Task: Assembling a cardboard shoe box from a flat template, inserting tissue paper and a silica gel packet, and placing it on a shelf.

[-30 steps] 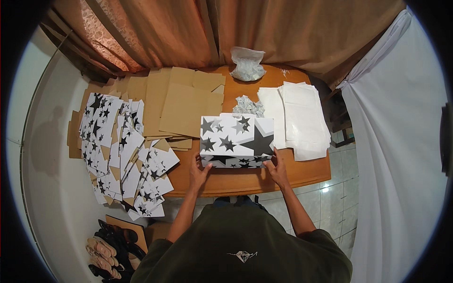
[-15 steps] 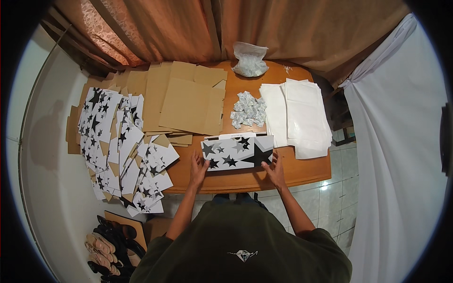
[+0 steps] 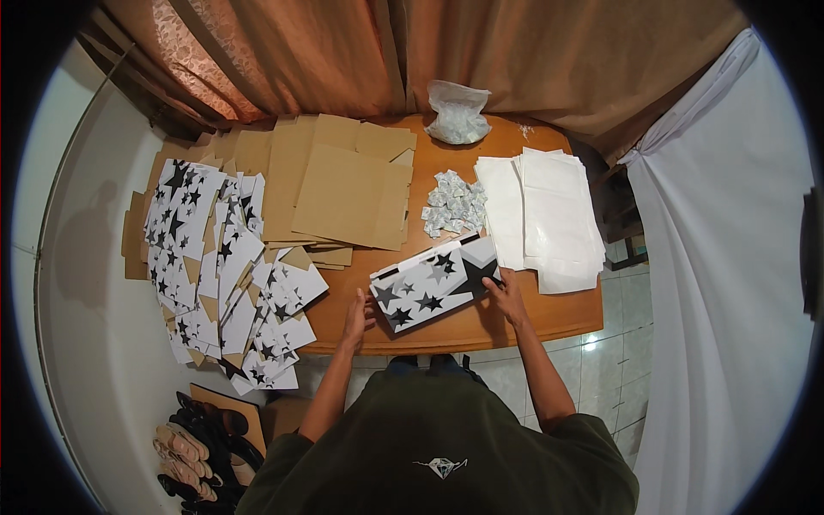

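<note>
The star-printed cardboard box (image 3: 436, 287) now slants, no longer square to the person as half a second ago. It is at the near side of the table (image 3: 562, 319), its right end pinched by the right hand (image 3: 505, 296), thumb on top. The left hand (image 3: 357, 321), fingers loosely spread, is just beside the left end; contact is unclear. Turning it well likely wants a light grip, clear of the small whitish sachets (image 3: 453, 204) and white paper sheets (image 3: 560, 219).
</note>
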Demonstrator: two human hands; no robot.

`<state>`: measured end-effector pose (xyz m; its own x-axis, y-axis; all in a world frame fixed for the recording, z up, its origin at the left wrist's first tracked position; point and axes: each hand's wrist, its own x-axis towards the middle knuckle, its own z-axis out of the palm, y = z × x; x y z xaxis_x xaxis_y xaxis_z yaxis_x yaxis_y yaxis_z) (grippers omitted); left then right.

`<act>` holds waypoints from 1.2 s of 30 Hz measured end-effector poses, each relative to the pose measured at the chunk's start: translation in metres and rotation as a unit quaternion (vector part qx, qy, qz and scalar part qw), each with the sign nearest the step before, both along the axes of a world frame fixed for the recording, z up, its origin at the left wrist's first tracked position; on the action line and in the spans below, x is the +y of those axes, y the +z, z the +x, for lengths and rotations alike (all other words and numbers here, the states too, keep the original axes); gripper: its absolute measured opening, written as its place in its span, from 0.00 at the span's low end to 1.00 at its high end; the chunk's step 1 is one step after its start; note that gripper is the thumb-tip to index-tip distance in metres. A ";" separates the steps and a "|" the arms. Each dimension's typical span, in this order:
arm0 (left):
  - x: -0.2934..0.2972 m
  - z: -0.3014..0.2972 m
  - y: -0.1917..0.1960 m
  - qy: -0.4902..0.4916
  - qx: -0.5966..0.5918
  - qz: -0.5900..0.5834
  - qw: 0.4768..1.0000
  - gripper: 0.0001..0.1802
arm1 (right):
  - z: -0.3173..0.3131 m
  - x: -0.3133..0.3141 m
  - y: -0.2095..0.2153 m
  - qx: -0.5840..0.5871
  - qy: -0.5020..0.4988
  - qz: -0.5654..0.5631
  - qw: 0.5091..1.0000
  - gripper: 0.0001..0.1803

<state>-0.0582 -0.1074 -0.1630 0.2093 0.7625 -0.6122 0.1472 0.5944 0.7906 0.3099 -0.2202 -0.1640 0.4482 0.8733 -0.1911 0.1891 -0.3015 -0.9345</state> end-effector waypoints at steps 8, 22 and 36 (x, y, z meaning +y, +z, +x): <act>0.068 0.011 -0.003 -0.015 0.039 0.125 0.991 0.30 | -0.027 0.008 -0.008 -0.070 -0.195 -0.009 0.978 0.48; 0.052 0.031 -0.005 -0.234 0.035 0.066 0.969 0.20 | -0.092 0.000 0.010 0.116 -0.174 -0.099 0.973 0.55; -0.018 0.088 0.051 -0.119 0.054 0.063 0.989 0.55 | -0.049 0.001 0.023 0.027 -0.024 0.014 0.999 0.31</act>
<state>0.0294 -0.1251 -0.1119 0.3302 0.7716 -0.5437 0.3591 0.4300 0.8283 0.2610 -0.2192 -0.1413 0.4795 0.8562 -0.1923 0.1236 -0.2828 -0.9512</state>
